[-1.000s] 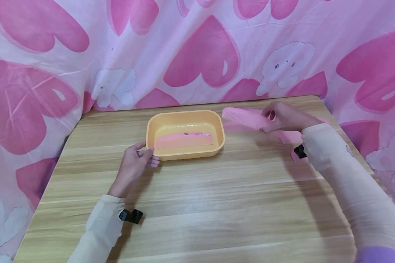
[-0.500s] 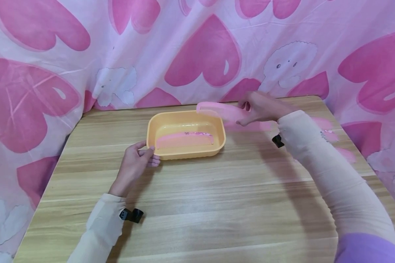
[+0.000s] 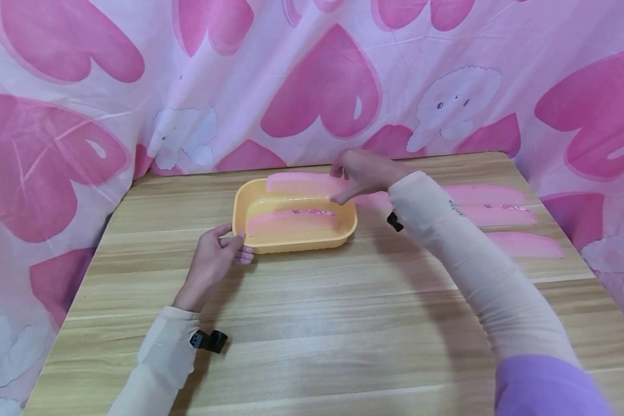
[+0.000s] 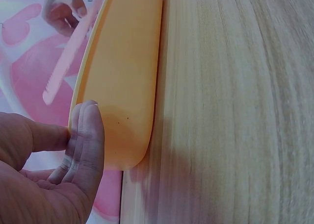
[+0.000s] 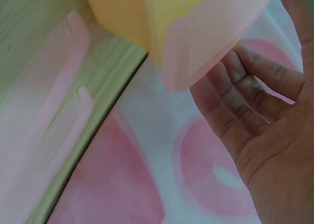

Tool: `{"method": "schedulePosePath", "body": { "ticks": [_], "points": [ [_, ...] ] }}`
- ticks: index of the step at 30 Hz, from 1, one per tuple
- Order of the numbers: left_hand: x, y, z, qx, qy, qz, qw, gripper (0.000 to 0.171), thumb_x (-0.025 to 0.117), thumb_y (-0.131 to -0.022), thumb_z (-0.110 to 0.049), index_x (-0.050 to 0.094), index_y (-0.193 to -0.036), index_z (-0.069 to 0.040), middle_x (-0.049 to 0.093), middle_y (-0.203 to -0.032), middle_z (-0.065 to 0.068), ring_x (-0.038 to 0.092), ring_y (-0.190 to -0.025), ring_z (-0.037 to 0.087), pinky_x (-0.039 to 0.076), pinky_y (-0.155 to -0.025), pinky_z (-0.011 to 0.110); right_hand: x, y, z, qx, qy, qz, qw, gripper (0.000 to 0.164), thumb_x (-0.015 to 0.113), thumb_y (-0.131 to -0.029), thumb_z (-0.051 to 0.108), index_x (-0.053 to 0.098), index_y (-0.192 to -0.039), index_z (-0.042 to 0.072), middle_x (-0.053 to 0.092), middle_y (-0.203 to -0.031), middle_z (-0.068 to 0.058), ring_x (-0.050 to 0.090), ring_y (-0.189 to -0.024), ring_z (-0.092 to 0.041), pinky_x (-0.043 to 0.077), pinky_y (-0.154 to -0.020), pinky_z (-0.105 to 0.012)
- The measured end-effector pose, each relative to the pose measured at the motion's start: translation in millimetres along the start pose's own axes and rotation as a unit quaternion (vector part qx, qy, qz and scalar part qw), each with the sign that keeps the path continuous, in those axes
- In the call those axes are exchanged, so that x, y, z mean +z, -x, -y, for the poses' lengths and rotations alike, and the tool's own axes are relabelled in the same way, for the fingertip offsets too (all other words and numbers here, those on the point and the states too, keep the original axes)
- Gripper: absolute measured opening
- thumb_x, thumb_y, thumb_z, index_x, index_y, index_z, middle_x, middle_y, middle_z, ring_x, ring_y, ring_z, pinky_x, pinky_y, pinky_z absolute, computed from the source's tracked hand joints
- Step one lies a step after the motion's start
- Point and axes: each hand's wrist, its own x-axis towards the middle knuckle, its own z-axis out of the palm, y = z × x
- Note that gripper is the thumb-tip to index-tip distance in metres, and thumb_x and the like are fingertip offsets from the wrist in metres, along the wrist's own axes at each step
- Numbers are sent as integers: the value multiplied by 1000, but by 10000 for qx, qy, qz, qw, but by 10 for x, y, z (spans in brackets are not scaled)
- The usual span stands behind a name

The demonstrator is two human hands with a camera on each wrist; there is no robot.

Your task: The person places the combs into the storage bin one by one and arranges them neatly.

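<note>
A yellow-orange plastic box [image 3: 296, 245] stands towards the back of the table, with one pink comb [image 3: 286, 223] lying in it. My left hand [image 3: 213, 257] pinches the rim at its front left corner, thumb on one side and fingers against the outer wall [image 4: 125, 72]. Over the back right of the box, my right hand [image 3: 366, 171] holds a second pink comb [image 3: 299, 183] by one end. Its teeth face down in the head view. The right wrist view shows this held comb [image 5: 206, 42] close to the box.
More pink combs lie to the right: one partly hidden comb [image 3: 372, 200] beside the box, others like the comb [image 3: 527, 245] farther right, partly under my right forearm. A pink heart-patterned cloth [image 3: 317, 86] hangs behind the wooden table [image 3: 317, 335].
My right hand has carried the held comb leftward from the combs on the right to above the box. The left hand stays on the box's corner.
</note>
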Motion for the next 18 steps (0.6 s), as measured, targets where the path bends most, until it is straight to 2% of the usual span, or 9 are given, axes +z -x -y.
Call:
{"method": "schedulePosePath", "body": {
  "ticks": [7,11,14,18],
  "points": [
    [7,6,2,-62,31,-35,10000,48,50,-107,-14,38,-149,6,72,-98,25,73,-77,18,65,-78,32,170,-184,132,128,1,378,9992,40,85,-71,32,71,-93,2,64,-86,-6,52,-69,-17,51,-67,-30],
    [9,-4,5,-1,58,-37,10000,47,51,-107,-13,39,-148,7,72,-96,24,73,-76,18,65,-75,31,277,-253,171,124,7,566,9983,30,81,-71,28,59,-76,7,43,-71,3,37,-60,-12,33,-55,-25],
    [12,-11,7,32,89,-39,9999,47,51,-107,-13,39,-147,7,72,-93,24,73,-74,18,65,-74,31,362,-298,187,66,35,659,9978,38,80,-70,25,45,-66,10,28,-66,4,25,-58,-11,18,-53,-27],
    [13,-12,6,5,91,-40,10000,48,51,-107,-13,38,-148,7,73,-94,23,73,-74,16,65,-75,31,467,-339,202,254,61,820,9963,37,82,-70,26,48,-70,12,33,-68,5,30,-60,-11,22,-52,-26]
  ]
}}
